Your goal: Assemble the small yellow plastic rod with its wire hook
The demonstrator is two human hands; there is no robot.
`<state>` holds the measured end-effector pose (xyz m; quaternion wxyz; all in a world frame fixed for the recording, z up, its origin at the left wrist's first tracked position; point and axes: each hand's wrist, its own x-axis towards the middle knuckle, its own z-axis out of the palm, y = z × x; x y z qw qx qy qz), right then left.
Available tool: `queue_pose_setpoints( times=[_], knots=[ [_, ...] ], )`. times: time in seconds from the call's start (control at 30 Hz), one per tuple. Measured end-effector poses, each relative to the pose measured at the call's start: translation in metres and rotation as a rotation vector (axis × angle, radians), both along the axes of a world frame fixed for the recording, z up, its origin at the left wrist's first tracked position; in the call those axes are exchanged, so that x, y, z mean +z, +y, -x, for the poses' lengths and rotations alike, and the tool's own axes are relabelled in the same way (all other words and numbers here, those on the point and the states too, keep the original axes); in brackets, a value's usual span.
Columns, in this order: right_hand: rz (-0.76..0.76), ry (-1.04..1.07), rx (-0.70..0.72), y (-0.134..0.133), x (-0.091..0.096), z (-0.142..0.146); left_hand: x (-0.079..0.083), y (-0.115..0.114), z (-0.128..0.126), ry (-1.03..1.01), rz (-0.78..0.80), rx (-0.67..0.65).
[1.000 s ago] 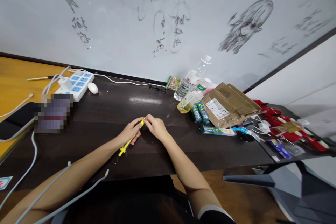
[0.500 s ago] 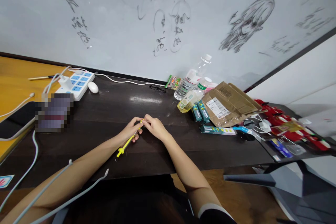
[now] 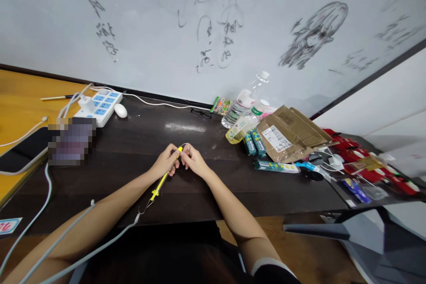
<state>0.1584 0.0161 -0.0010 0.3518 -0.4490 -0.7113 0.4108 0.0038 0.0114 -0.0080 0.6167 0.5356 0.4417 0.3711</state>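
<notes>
1. Slanting from the person's grip toward the near edge of the dark surface (image 3: 266,191), a slim yellow rod (image 3: 163,181) sat near the middle of the workspace; whether its lower end touched down, I couldn't tell.
2. The left hand (image 3: 165,163) was closed around the rod's upper part, with the thumb near the top and the shaft running out below the palm.
3. The right hand (image 3: 196,162) met it at the upper tip (image 3: 180,148), thumb and fingers bent close in. From where I stood, I couldn't tell whether they were pinching the tip or only resting against it. The two hands were just beside each other, nearly touching.
4. By its thinness, the rod looked light, most likely plastic: fairly stiff along its length, probably able to flex a little, and liable to snap if bent hard.
5. Its smooth look suggested some slip, so the shaft seemed the safest hold, with the small crosspiece (image 3: 155,193) near the lower end as a natural stop for a finger.
6. A fine strand (image 3: 146,207) trailed from that lower end, and it struck me as the delicate part, easily kinked or snagged; a light touch seemed best there.
7. The tip of a pale cable (image 3: 137,218) appeared right by the strand, though I couldn't say whether they touched.
</notes>
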Motion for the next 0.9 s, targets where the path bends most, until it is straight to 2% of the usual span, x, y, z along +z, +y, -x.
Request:
queue_pose_setpoints(
  times=[0.13,0.27,0.5,0.7,0.9],
  knots=[
    [0.063,0.162,-0.039,0.003,-0.010,0.006,0.005,-0.003,-0.003,-0.152,0.020,0.030],
    [0.125,0.244,0.006,0.007,-0.015,0.007,0.011,-0.007,-0.006,-0.271,0.138,0.062],
    [0.139,0.244,0.031,0.010,-0.008,0.000,0.016,-0.006,-0.007,-0.337,0.309,0.055],
    [0.163,0.229,0.054,0.009,-0.002,-0.005,0.013,-0.001,-0.005,-0.392,0.441,-0.034],
    [0.170,0.187,0.102,0.010,0.000,-0.009,0.021,-0.001,-0.004,-0.498,0.675,-0.052]
  ],
)
